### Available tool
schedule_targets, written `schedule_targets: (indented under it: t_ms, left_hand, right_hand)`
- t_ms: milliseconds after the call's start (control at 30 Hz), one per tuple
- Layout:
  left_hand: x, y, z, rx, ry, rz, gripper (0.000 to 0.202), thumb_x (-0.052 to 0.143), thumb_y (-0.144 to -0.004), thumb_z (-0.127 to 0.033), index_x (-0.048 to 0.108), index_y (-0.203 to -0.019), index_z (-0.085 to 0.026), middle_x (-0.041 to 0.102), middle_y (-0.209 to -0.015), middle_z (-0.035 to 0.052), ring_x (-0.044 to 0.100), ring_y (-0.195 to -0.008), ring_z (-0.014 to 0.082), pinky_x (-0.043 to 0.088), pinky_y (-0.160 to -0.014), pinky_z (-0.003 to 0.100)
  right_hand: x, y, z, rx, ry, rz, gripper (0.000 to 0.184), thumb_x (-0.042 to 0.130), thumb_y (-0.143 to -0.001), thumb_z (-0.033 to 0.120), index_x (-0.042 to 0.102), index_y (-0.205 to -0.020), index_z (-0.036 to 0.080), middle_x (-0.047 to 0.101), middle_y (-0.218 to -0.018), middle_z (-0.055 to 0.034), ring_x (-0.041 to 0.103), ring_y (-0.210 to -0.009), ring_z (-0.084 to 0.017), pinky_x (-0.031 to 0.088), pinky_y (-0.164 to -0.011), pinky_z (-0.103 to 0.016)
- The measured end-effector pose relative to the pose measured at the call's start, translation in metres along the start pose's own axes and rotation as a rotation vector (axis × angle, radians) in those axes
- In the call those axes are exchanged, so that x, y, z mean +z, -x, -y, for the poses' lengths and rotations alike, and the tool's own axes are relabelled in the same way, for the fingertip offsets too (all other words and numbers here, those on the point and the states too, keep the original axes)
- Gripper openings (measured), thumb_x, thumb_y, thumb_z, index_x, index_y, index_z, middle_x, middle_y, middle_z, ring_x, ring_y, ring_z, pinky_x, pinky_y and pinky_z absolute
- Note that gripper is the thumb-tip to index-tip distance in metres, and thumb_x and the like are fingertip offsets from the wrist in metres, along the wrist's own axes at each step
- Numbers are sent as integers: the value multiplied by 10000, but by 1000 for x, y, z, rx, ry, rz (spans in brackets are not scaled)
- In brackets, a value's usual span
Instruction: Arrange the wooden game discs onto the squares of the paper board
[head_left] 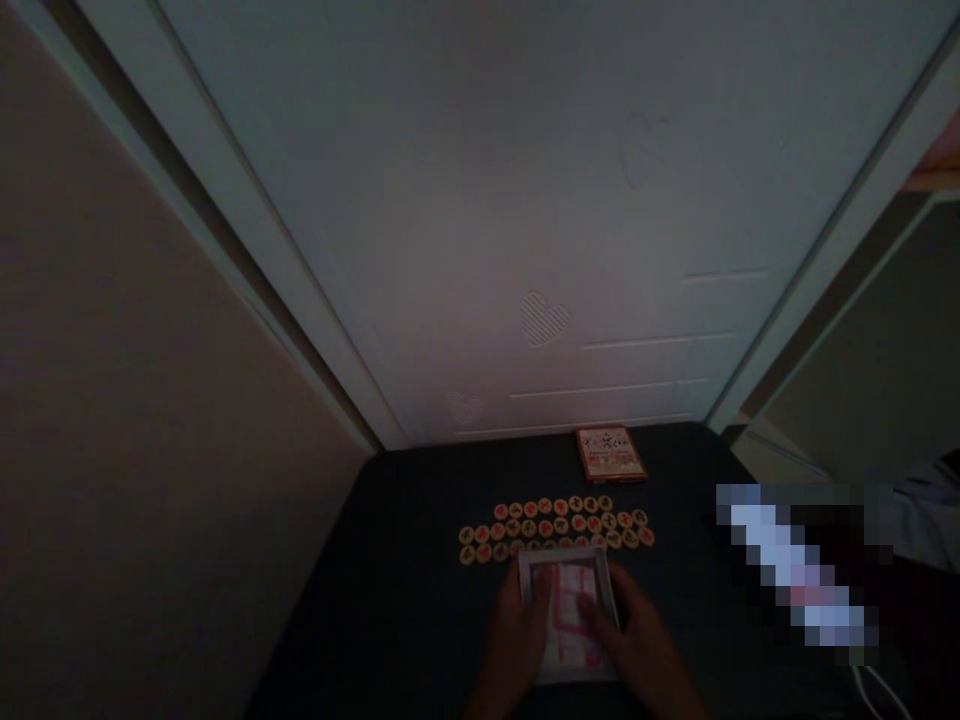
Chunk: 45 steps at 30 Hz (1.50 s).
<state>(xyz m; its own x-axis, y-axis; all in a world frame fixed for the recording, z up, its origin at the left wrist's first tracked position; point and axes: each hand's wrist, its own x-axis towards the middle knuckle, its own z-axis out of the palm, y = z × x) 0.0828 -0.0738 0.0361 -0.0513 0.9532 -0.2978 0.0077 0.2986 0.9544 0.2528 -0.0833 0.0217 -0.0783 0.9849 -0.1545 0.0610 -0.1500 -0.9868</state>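
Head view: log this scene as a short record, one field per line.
Hands: left hand and right hand hold opposite sides of the open box, thumbs reaching over its inside
Box contents: pink-and-white item, kind unclear
Discs: round discs with red or dark marks, in three rows; the box hides part of the nearest row
Far side: flat printed piece, box or lid unclear
Surface: dark table
Behind: pale panel with heart shapes
Light: dim
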Motion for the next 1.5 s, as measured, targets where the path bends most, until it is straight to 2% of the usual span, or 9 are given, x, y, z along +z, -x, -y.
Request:
schedule_targets:
  t_ms: [100, 200, 333, 533, 667, 767, 900, 1367, 1500]
  left_hand:
    - [-5, 9, 14, 62, -110, 23, 812, 678, -822, -596, 461, -1457, -139, 636, -1366, 197, 607, -1264, 334, 494, -1045, 430]
    - [-18, 18, 32, 195, -274, 82, 993, 730, -792, -460, 218, -1600, -194, 420, -1573, 195, 457, -1417, 350, 398, -1151, 493]
    - [-45, 23, 46, 328, -524, 242, 1165, 852, -601, -290, 251, -1600, -271, 203, -1680, 140, 229, -1522, 406, 255, -1221, 587]
    - [-68, 21, 42, 324, -690, 252, 1144, 850, -588, -211, 301, -1588, -308, 314, -1642, 123, 269, -1504, 402, 267, -1215, 607]
    - [-71, 20, 46, 329, -719, 275, 1068, 883, -599, -267, 396, -1547, -334, 320, -1645, 104, 282, -1502, 404, 290, -1211, 596]
    - [-72, 20, 50, 351, -690, 276, 1029, 902, -592, -299, 449, -1514, -363, 349, -1632, 98, 327, -1481, 416, 329, -1189, 605]
    - [-74, 20, 50, 353, -662, 250, 1041, 897, -577, -255, 453, -1511, -367, 357, -1628, 96, 350, -1467, 428, 339, -1179, 620]
    - [-77, 14, 55, 407, -620, 222, 918, 909, -611, -299, 525, -1445, -319, 417, -1590, 122, 418, -1436, 390, 365, -1170, 579]
    - [-76, 13, 51, 392, -597, 223, 777, 876, -632, -264, 597, -1356, -312, 457, -1565, 110, 442, -1421, 385, 375, -1159, 585]
  right_hand:
    - [-1, 5, -13, 22, -39, -32, 469, 675, -868, 532, 649, -1212, 213, 739, -1187, -108, 702, -1090, -319, 560, -961, -445]
    - [-3, 8, -20, 23, -59, -85, 483, 697, -848, 509, 629, -1229, 220, 736, -1201, -118, 709, -1092, -323, 567, -956, -447]
    - [0, 9, -25, 44, -28, -75, 555, 697, -841, 508, 594, -1310, 230, 729, -1226, -112, 701, -1117, -323, 564, -969, -452]
    - [6, 12, -44, -37, 267, -218, 691, 665, -871, 515, 481, -1470, 224, 623, -1378, -135, 608, -1254, -332, 485, -1087, -472]
    - [-8, 21, -54, -149, 492, -321, 650, 693, -860, 517, 559, -1430, 236, 521, -1483, -153, 473, -1375, -372, 372, -1176, -535]
    - [-23, 28, -52, -195, 517, -166, 621, 727, -844, 495, 600, -1409, 272, 513, -1511, -121, 457, -1398, -369, 367, -1180, -547]
    - [-34, 32, -47, -263, 496, 49, 733, 830, -738, 485, 599, -1418, 336, 518, -1527, -78, 453, -1411, -384, 391, -1166, -541]
    - [-35, 29, -49, -259, 512, 61, 700, 808, -786, 452, 581, -1435, 319, 506, -1537, -95, 457, -1415, -377, 388, -1168, -553]
    - [-35, 29, -50, -242, 529, 75, 703, 795, -802, 458, 560, -1451, 329, 486, -1553, -84, 428, -1437, -367, 362, -1185, -548]
